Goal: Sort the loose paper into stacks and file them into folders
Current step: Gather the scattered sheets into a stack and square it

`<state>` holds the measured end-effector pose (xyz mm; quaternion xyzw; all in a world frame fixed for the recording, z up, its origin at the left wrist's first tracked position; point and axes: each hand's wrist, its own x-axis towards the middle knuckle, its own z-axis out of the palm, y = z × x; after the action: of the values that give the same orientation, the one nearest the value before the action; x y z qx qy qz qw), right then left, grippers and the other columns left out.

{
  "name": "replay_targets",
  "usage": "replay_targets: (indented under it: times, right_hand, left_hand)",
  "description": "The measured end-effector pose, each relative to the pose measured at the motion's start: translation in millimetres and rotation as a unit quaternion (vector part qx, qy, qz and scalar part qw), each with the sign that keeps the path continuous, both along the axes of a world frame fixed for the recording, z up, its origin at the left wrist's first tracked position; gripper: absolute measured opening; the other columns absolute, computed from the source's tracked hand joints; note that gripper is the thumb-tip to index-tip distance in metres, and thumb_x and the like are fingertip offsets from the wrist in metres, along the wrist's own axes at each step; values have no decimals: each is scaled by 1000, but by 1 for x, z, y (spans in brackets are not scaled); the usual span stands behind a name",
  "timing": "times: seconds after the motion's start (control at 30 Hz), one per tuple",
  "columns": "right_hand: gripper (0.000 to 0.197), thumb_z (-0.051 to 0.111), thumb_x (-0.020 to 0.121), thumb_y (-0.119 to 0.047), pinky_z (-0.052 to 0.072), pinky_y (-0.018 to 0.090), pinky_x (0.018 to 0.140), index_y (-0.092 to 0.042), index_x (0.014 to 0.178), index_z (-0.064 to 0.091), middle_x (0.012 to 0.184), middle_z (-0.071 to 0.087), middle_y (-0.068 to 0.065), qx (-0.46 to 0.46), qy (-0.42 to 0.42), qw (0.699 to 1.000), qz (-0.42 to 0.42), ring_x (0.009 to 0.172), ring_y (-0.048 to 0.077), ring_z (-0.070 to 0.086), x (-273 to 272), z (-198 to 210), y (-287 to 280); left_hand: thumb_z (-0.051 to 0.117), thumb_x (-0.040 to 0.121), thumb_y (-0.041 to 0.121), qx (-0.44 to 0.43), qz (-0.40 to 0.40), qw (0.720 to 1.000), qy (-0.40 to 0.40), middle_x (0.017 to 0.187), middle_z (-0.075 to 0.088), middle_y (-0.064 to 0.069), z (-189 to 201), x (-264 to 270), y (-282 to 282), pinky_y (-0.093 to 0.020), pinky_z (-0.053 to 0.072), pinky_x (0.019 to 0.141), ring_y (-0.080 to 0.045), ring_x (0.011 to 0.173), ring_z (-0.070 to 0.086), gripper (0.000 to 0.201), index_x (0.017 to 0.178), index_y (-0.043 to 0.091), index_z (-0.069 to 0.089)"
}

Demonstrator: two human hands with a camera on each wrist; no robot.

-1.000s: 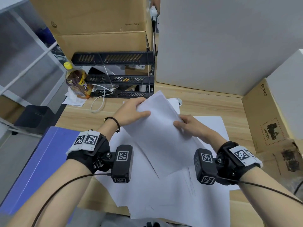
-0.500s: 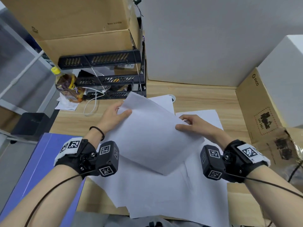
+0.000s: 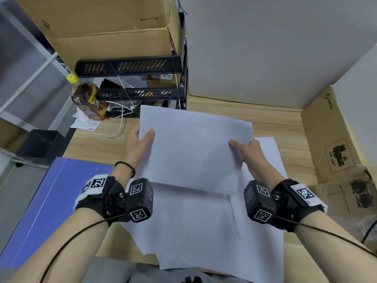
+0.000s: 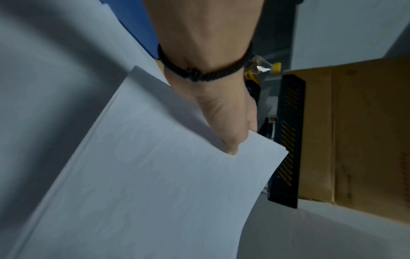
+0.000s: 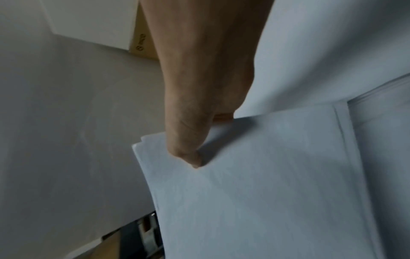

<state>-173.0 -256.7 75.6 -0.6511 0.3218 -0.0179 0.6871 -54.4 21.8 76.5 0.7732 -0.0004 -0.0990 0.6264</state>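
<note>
A thin stack of paper (image 3: 193, 148) is being held up off the bench (image 3: 275, 123), approx. level w/ the top tilted away. Its left edge is being pinched by the left hand (image 3: 135, 146), thumb on top; its right edge is being pinched by the right hand (image 3: 247, 151) likewise. Sheet edges are being seen fanned at the right corner, so alignment isn't done. Risk, as judged: sheets being slid out or buckled if one grip is loosened or the hands are pushed together. Loose sheets (image 3: 193, 231) below are being left uneven and could be dragged. The blue folder (image 3: 51, 201) is lying to the left.
</note>
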Motion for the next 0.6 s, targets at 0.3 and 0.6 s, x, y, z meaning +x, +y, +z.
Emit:
replay_targets:
  times: [0.3, 0.6]
  right_hand:
    - [27, 61, 90, -14, 52, 32, 84, -29, 113, 65, 114, 70, -2, -59, -59, 993, 81, 103, 18, 66, 4, 9, -2]
    - [47, 48, 67, -7, 45, 27, 74, -22, 110, 61, 99, 63, -1, -37, 3, 997, 64, 92, 18, 56, -8, -18, 13]
  left_hand:
    - [50, 94, 10, -57, 22, 996, 59, 103, 65, 5, -7, -12, -5, -30, 46, 79, -15, 93, 60, 20, 102, 25, 61]
    - [44, 83, -7, -27, 49, 991, 122, 88, 60, 1, -27, -25, -7, -26, 41, 64, -15, 77, 54, 28, 104, 8, 56]
